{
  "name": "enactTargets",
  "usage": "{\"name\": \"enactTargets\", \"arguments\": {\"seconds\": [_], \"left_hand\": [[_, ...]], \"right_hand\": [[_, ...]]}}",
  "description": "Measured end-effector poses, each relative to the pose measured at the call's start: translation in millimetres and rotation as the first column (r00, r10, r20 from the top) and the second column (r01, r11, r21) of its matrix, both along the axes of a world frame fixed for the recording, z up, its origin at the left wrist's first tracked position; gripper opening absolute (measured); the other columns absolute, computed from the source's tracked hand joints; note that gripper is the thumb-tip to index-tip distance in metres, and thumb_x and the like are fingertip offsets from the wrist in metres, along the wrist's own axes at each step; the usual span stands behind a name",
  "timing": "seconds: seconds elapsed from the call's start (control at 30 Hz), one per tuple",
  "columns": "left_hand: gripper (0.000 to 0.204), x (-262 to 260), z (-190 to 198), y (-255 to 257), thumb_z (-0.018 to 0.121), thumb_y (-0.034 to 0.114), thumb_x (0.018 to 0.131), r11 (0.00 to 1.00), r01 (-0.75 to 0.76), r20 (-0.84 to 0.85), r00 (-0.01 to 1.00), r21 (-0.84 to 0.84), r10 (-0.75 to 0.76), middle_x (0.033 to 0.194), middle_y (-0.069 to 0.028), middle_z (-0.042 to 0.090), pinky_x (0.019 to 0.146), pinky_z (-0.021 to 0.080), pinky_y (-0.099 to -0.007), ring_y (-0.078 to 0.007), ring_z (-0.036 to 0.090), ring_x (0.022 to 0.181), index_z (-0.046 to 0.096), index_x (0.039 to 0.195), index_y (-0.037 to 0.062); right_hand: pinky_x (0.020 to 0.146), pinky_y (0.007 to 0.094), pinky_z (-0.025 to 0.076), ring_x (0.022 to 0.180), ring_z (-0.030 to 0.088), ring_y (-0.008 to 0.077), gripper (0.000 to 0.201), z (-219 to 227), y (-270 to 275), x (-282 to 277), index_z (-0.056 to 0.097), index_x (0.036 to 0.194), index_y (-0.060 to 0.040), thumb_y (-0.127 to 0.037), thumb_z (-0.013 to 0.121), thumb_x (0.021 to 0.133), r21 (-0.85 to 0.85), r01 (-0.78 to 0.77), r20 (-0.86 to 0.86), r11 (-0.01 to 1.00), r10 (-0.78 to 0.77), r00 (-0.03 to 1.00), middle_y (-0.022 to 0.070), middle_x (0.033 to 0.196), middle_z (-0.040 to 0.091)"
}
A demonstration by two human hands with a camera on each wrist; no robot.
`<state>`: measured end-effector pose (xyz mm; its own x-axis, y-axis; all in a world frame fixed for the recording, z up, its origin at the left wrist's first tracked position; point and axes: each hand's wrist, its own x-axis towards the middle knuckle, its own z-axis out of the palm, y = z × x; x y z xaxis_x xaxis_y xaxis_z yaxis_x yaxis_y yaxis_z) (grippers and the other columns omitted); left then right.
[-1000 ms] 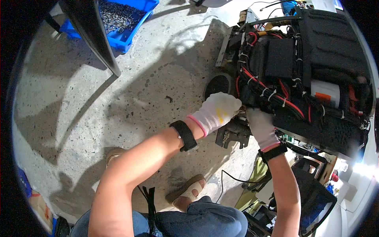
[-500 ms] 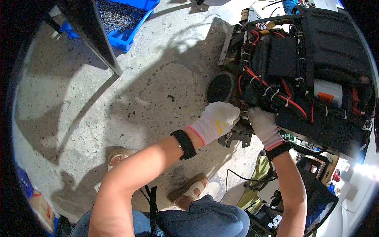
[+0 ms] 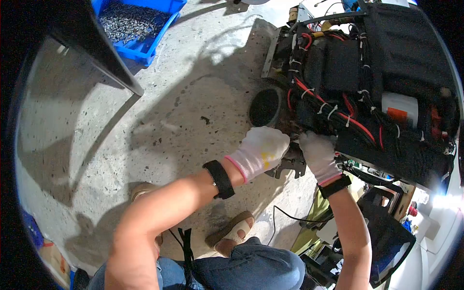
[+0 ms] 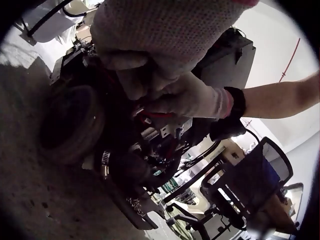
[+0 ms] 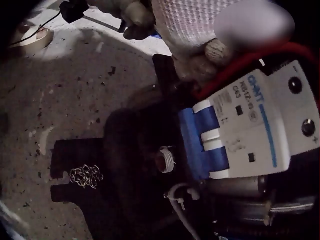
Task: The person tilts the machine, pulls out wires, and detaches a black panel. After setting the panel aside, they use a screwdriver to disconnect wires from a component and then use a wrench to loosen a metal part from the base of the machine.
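Both hands wear white gloves with pink cuffs at the lower edge of a black wheeled machine [image 3: 340,72]. My left hand [image 3: 265,149] has curled fingers beside the machine's wheel [image 3: 265,107]. Just to its right, my right hand [image 3: 319,153] is bent in among the parts. In the left wrist view, red cable [image 4: 157,115] shows right under the right fingers. A white circuit breaker [image 5: 250,130] with blue levers sits below that hand in the right wrist view. What either hand holds is hidden, so I cannot tell.
A slotted black plate [image 5: 75,150] bears a pile of small metal rings [image 5: 86,176]. Red and black cables [image 3: 333,112] run along the machine. A blue tray [image 3: 151,50] of small metal parts stands beyond a dark leg [image 3: 108,63]. An office chair [image 4: 240,185] is behind.
My left hand has moved slightly down, away from the wheel, and the space between the hands shows more plainly. My right hand has stayed nearly in place. The head view has shifted a little.
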<state>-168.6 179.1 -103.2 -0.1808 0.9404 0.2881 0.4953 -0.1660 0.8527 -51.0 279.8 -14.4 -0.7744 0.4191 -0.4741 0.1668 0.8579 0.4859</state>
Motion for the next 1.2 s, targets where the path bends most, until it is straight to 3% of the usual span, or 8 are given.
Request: {"name": "enactTargets", "arguments": {"seconds": [0.13, 0.17, 0.27, 0.7, 0.8, 1.07, 1.13, 1.2], "left_hand": [[0.018, 0, 5, 13, 0.054, 0.024, 0.073, 0.944, 0.131, -0.078, 0.984, -0.304, -0.161, 0.063, -0.0118, 0.055, 0.056, 0.044, -0.0411, -0.0317, 0.055, 0.062, 0.054, 0.064, 0.0077], [0.02, 1, 0, 11, 0.054, 0.025, 0.073, 0.983, 0.046, -0.013, 0.999, -0.176, -0.049, 0.064, -0.012, 0.056, 0.056, 0.044, -0.041, -0.0319, 0.055, 0.062, 0.054, 0.063, 0.0072], [0.023, 0, 0, 13, 0.055, 0.027, 0.072, 0.993, -0.006, 0.059, 0.998, -0.121, 0.013, 0.064, -0.0124, 0.056, 0.058, 0.044, -0.0408, -0.0322, 0.055, 0.063, 0.054, 0.061, 0.0064], [0.032, -12, 6, 16, 0.053, 0.032, 0.075, 0.916, 0.262, 0.245, 0.95, -0.303, -0.191, 0.065, -0.0176, 0.054, 0.057, 0.041, -0.0412, -0.0352, 0.054, 0.066, 0.056, 0.063, 0.0023], [0.027, -13, 7, 16, 0.056, 0.028, 0.072, 0.902, 0.296, 0.21, 0.948, -0.313, -0.239, 0.07, -0.0176, 0.056, 0.064, 0.042, -0.0409, -0.0346, 0.054, 0.072, 0.059, 0.066, 0.0021], [0.024, 14, -3, 2, 0.058, 0.026, 0.072, 0.936, 0.221, 0.261, 0.954, -0.275, -0.148, 0.071, -0.0168, 0.058, 0.06, 0.043, -0.0392, -0.0344, 0.056, 0.068, 0.058, 0.07, 0.002], [0.023, 35, 17, -8, 0.061, 0.026, 0.067, 0.906, 0.201, 0.416, 0.909, -0.372, -0.031, 0.075, -0.017, 0.058, 0.067, 0.045, -0.0384, -0.0347, 0.055, 0.076, 0.062, 0.077, 0.0047], [0.019, 83, -9, 0, 0.058, 0.02, 0.069, 0.912, 0.226, 0.488, 0.872, -0.342, -0.033, 0.081, -0.0155, 0.06, 0.066, 0.045, -0.038, -0.0349, 0.055, 0.076, 0.061, 0.081, 0.0051]], "right_hand": [[0.06, 0.0374, 0.045, 0.068, 0.058, 0.0263, 0.014, -11, -12, 16, 0.055, 0.085, -0.0052, -0.013, 0.051, 0.074, -0.083, 0.224, -0.313, 0.971, -0.239, 0.919, 0.0126, 0.075, 0.057], [0.062, 0.0363, 0.045, 0.071, 0.059, 0.0263, 0.018, -13, -18, 22, 0.057, 0.089, -0.0032, -0.012, 0.052, 0.074, -0.226, 0.278, -0.523, 0.934, -0.357, 0.774, 0.0147, 0.077, 0.059], [0.065, 0.0324, 0.044, 0.073, 0.057, 0.0303, 0.016, -8, -46, 22, 0.057, 0.086, 0.0012, -0.011, 0.054, 0.076, -0.71, 0.55, -0.371, 0.439, -0.898, 0.237, 0.0191, 0.081, 0.057], [0.061, 0.0274, 0.041, 0.06, 0.045, 0.0134, 0.023, -31, -49, 34, 0.055, 0.087, 0.0031, -0.019, 0.055, 0.081, -0.956, 0.245, -0.192, 0.164, -0.977, -0.093, 0.0088, 0.065, 0.052], [0.063, 0.0283, 0.041, 0.061, 0.05, 0.0152, 0.026, -21, -45, 2, 0.057, 0.085, 0.0031, -0.022, 0.057, 0.079, -0.841, 0.454, -0.311, 0.296, -0.949, 0.043, 0.0098, 0.066, 0.056], [0.05, 0.0289, 0.039, 0.052, 0.05, 0.0161, 0.024, -43, -44, 14, 0.055, 0.077, 0.004, -0.02, 0.055, 0.078, -0.92, 0.327, -0.256, 0.215, -0.963, -0.087, 0.0058, 0.061, 0.054], [0.063, 0.0372, 0.044, 0.072, 0.058, 0.0329, 0.022, -37, -47, 21, 0.056, 0.079, 0.0021, -0.02, 0.054, 0.077, -0.614, 0.648, -0.443, 0.451, -0.876, 0.19, 0.0181, 0.077, 0.059], [0.056, 0.0375, 0.043, 0.065, 0.056, 0.033, 0.016, -36, -44, 41, 0.056, 0.081, -0.0009, -0.016, 0.052, 0.076, -0.521, 0.616, -0.494, 0.59, -0.798, 0.346, 0.0189, 0.071, 0.057]]}}
